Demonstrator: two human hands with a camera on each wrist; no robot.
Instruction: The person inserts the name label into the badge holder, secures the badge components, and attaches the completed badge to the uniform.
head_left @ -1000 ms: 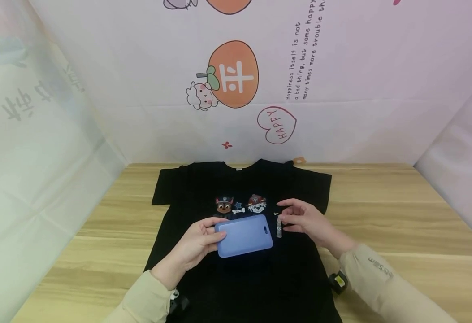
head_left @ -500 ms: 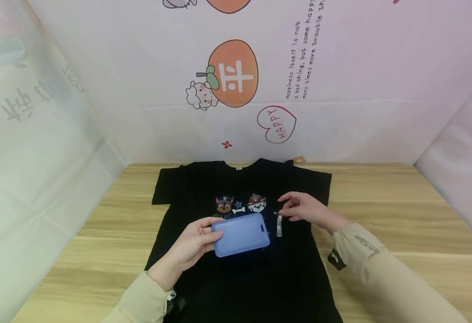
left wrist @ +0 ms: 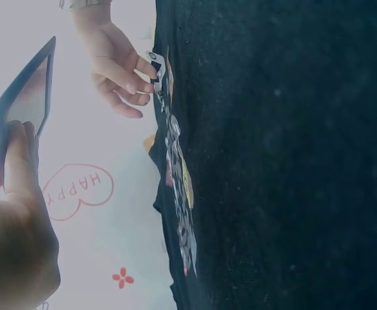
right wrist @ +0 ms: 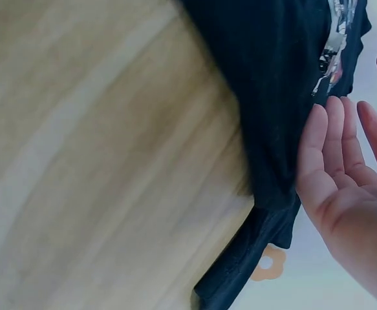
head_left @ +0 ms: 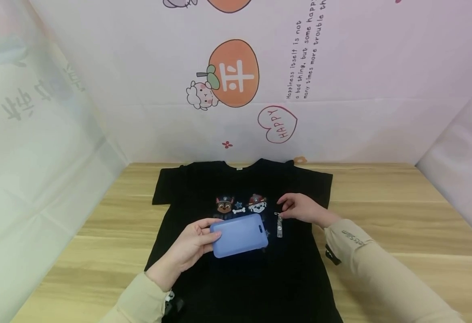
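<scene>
In the head view my left hand (head_left: pixel 193 244) pinches a blue plastic card holder (head_left: pixel 240 235) by its left end, thumb on top and fingers beneath. A slot shows at the holder's right end. The left wrist view catches the holder (left wrist: pixel 23 97) tilted, its framed underside partly covered by fingers. On the black T-shirt (head_left: pixel 256 282) lies a clear badge strap clip (head_left: pixel 279 228) with a snap and a metal end. My right hand (head_left: pixel 302 208) has its fingertips right at that metal end. In the right wrist view the right hand's fingers (right wrist: pixel 333 139) are extended and relaxed beside the clip (right wrist: pixel 324 64).
The T-shirt, with cartoon dog prints (head_left: pixel 257 204) on its chest, lies spread over a wooden table (head_left: pixel 397 215). A white printed cloth (head_left: pixel 352 130) rises behind the table, with more cloth at both sides.
My right hand has drawn up and back along the clip from its strap to its metal end. The left hand has shifted the card holder slightly left, away from the clip.
</scene>
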